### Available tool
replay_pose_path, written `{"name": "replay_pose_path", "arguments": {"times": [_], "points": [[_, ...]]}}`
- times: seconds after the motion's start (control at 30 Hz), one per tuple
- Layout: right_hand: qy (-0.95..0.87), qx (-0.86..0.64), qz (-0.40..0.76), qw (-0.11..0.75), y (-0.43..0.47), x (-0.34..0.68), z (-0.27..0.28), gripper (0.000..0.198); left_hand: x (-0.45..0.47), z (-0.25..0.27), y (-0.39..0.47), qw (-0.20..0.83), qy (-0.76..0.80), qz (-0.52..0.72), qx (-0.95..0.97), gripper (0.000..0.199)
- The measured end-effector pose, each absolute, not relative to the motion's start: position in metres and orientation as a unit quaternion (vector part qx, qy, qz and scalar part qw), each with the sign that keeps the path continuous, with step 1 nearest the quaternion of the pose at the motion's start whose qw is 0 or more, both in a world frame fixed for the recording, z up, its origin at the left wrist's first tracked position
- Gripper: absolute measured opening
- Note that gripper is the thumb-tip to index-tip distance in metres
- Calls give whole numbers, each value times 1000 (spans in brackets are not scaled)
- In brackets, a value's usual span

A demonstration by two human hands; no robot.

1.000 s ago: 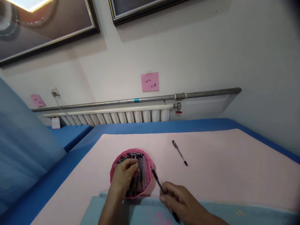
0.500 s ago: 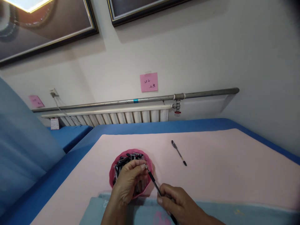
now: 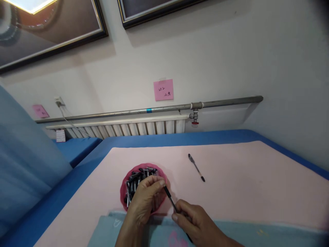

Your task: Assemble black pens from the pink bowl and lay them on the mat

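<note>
Since a second ago, in the head view, my left hand [image 3: 146, 194] has shifted right, from over the pink basket [image 3: 122, 193] to the held pen [image 3: 168, 192], fingertips pinched together on its tip. My right hand [image 3: 193, 219] is clamped around the barrel, the pen slanting up-left from it. I count one held pen, one loose pen [image 3: 196, 167] beyond my hands on the pink surface [image 3: 244, 181], and one basket of uncountable, overlapping pens [image 3: 133, 181].

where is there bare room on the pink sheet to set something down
Widest bare patch: the pink sheet right of the loose pen, toward the blue edge. Another lies left of the pink basket. Crowded: the basket's pens, the left hand over them, and the right hand beside, gripping a pen.
</note>
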State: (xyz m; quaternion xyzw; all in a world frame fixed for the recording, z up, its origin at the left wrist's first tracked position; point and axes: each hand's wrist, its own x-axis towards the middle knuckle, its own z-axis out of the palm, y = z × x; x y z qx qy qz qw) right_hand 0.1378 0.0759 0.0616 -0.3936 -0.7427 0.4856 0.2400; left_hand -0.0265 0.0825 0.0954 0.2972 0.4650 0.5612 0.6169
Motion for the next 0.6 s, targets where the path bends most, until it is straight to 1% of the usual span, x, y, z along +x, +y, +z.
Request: {"name": "replay_pose_path", "arguments": {"times": [0.13, 0.27, 0.37, 0.47, 0.53, 0.6], "points": [[-737, -378, 504, 243, 76, 138, 61, 23, -26, 93, 84, 590, 471, 575, 316, 33], [-714, -363, 550, 240, 76, 139, 64, 24, -26, 97, 81, 614, 436, 571, 326, 45], [-704, -361, 562, 239, 75, 139, 66, 26, -25, 100, 79, 631, 424, 570, 311, 47], [-697, -358, 572, 240, 76, 136, 69, 28, -22, 101, 80, 650, 421, 564, 288, 44], [-700, -361, 565, 245, 76, 136, 71, 30, -19, 99, 82, 643, 439, 560, 283, 36], [-705, -365, 555, 248, 76, 139, 69, 31, -14, 96, 84, 623, 464, 559, 289, 33]]}}
